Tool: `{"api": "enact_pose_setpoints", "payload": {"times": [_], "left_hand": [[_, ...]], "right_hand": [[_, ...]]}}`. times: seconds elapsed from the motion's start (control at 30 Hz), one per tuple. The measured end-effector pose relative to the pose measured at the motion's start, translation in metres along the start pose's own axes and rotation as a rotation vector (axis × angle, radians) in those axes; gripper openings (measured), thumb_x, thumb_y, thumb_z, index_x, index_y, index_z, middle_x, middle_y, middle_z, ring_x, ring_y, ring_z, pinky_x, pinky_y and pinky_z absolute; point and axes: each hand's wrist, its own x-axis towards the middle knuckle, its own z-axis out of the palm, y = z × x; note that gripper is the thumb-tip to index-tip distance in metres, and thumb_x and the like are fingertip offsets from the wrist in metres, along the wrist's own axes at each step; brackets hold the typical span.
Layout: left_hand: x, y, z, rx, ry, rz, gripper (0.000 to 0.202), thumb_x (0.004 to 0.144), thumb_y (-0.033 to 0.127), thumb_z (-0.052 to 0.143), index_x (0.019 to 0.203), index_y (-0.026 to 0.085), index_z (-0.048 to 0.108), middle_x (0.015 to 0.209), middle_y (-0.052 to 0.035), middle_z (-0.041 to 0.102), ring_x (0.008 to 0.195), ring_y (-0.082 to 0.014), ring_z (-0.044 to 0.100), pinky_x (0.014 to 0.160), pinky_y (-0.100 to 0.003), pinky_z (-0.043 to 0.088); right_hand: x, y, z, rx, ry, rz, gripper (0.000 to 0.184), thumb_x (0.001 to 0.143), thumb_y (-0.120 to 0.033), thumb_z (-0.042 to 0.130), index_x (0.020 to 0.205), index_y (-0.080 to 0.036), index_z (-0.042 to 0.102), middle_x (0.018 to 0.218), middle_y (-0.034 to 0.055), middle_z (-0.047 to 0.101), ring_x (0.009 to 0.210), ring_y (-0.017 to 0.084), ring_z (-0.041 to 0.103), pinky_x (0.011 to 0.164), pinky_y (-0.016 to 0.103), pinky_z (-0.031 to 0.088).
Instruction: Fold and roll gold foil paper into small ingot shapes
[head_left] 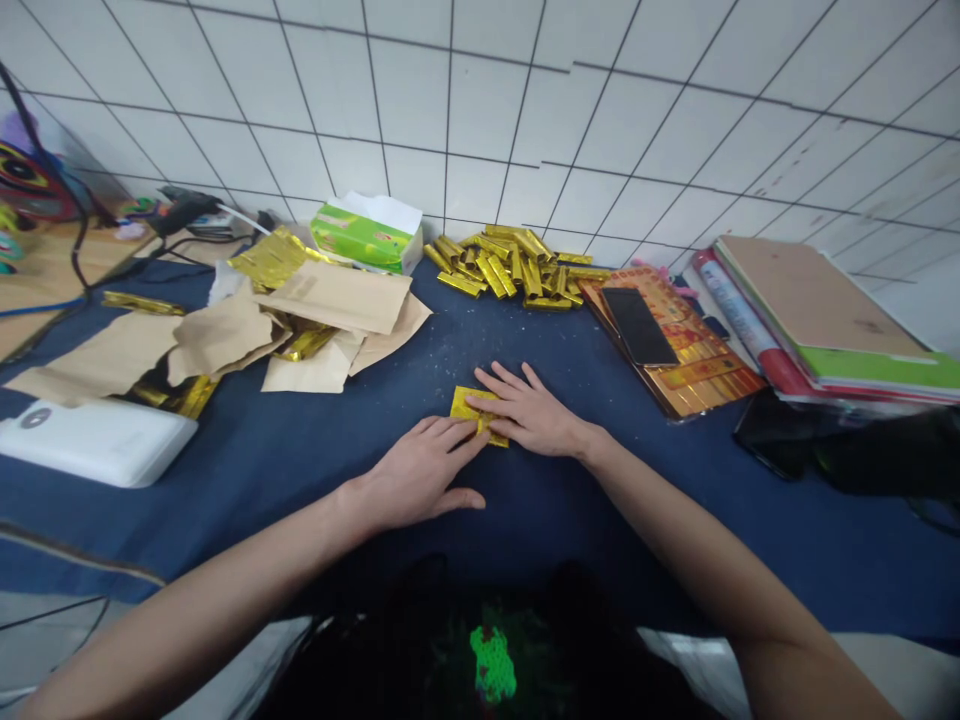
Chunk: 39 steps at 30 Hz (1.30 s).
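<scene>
On the navy tablecloth (247,480) straight below your view, your left hand (424,475) and right hand (532,410) meet over a small folded sheet of gold foil paper (478,415), which lies flat on the cloth. Your left fingers (450,435) sit close together, their tips resting on the foil, with the thumb spread wide below them. Your right fingers (510,385) fan slightly and lie flat across the sheet's upper side; neither hand curls around it. Ahead, a heap of folded gold foil strips (504,265) sits against the tiled wall (480,110), just right of a green tissue box (365,240). Torn kraft paper (337,300) sprawls to your left, with more gold foil among it, near a white plastic case (94,440). To your right, a smartphone (637,325) lies on a red-and-gold paper packet (697,375), beside a stack of folders (817,320).
</scene>
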Motion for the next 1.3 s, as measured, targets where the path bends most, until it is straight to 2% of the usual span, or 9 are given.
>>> {"api": "enact_pose_setpoints", "payload": {"times": [0.2,0.47,0.57,0.73,0.8,0.97,1.03,1.2,1.3], "left_hand": [[0.002,0.005,0.005,0.072,-0.057,-0.007,0.066,0.077,0.06,0.047,0.128,0.018,0.042,0.124,-0.0113,0.05,0.117,-0.0283,0.043,0.094,-0.041,0.035],[0.003,0.005,0.005,0.098,-0.078,-0.022,0.064,0.077,0.059,0.047,0.126,0.018,0.043,0.123,-0.0108,0.05,0.116,-0.028,0.044,0.095,-0.04,0.036],[0.003,0.006,0.005,0.095,-0.077,-0.024,0.064,0.077,0.06,0.047,0.125,0.018,0.044,0.122,-0.0109,0.05,0.116,-0.0282,0.044,0.095,-0.041,0.036],[0.004,0.005,0.005,0.084,-0.076,-0.02,0.064,0.077,0.059,0.047,0.126,0.018,0.044,0.122,-0.011,0.05,0.115,-0.028,0.044,0.094,-0.041,0.037],[0.004,0.005,0.005,0.076,-0.072,-0.023,0.063,0.077,0.06,0.047,0.126,0.018,0.044,0.123,-0.0115,0.05,0.115,-0.0281,0.044,0.094,-0.041,0.036],[0.004,0.005,0.004,0.067,-0.087,-0.026,0.064,0.077,0.059,0.048,0.127,0.018,0.043,0.122,-0.0115,0.05,0.116,-0.0286,0.042,0.094,-0.042,0.036],[0.004,0.006,0.003,0.058,-0.085,-0.03,0.065,0.077,0.059,0.048,0.127,0.018,0.043,0.122,-0.0115,0.05,0.117,-0.0285,0.042,0.094,-0.042,0.036],[0.004,0.006,0.004,0.047,-0.073,-0.034,0.065,0.076,0.059,0.049,0.126,0.017,0.044,0.121,-0.0122,0.05,0.117,-0.0287,0.042,0.095,-0.043,0.035],[0.003,0.006,0.005,0.052,-0.06,-0.04,0.067,0.075,0.059,0.051,0.126,0.016,0.045,0.125,-0.0161,0.046,0.119,-0.0303,0.04,0.098,-0.044,0.033]], "right_hand": [[0.0,0.001,0.004,0.038,0.053,0.028,0.047,0.091,-0.034,0.032,0.137,-0.028,0.03,0.148,0.0011,0.021,0.137,0.022,0.011,0.106,0.057,0.009],[0.002,0.002,0.008,0.167,0.199,0.201,0.051,0.088,-0.029,0.034,0.138,-0.019,0.029,0.145,0.0054,0.031,0.135,0.018,0.021,0.109,0.047,0.015],[0.005,0.003,0.012,0.174,0.252,0.273,0.049,0.087,-0.028,0.036,0.135,-0.016,0.035,0.144,0.0065,0.033,0.135,0.018,0.022,0.109,0.046,0.015],[0.009,0.002,0.015,0.168,0.307,0.334,0.046,0.087,-0.027,0.034,0.132,-0.018,0.039,0.141,0.0046,0.038,0.133,0.018,0.026,0.109,0.046,0.016],[0.012,0.001,0.014,0.184,0.309,0.348,0.049,0.087,-0.031,0.034,0.134,-0.018,0.036,0.141,0.0059,0.038,0.133,0.019,0.026,0.108,0.048,0.017],[0.025,-0.001,0.009,0.119,0.239,0.352,0.075,0.08,-0.06,0.039,0.139,-0.016,0.026,0.147,0.0116,0.023,0.136,0.027,0.015,0.105,0.058,0.012],[0.032,0.002,0.008,0.08,0.217,0.37,0.08,0.078,-0.066,0.036,0.139,-0.016,0.026,0.148,0.0119,0.02,0.137,0.029,0.011,0.105,0.06,0.009],[0.041,0.012,0.006,0.046,0.183,0.414,0.076,0.081,-0.064,0.031,0.14,-0.017,0.025,0.149,0.0103,0.015,0.137,0.029,0.008,0.105,0.06,0.008],[0.041,0.011,0.006,0.033,0.184,0.417,0.073,0.082,-0.062,0.031,0.14,-0.017,0.026,0.149,0.0108,0.016,0.137,0.029,0.009,0.105,0.06,0.01]]}}
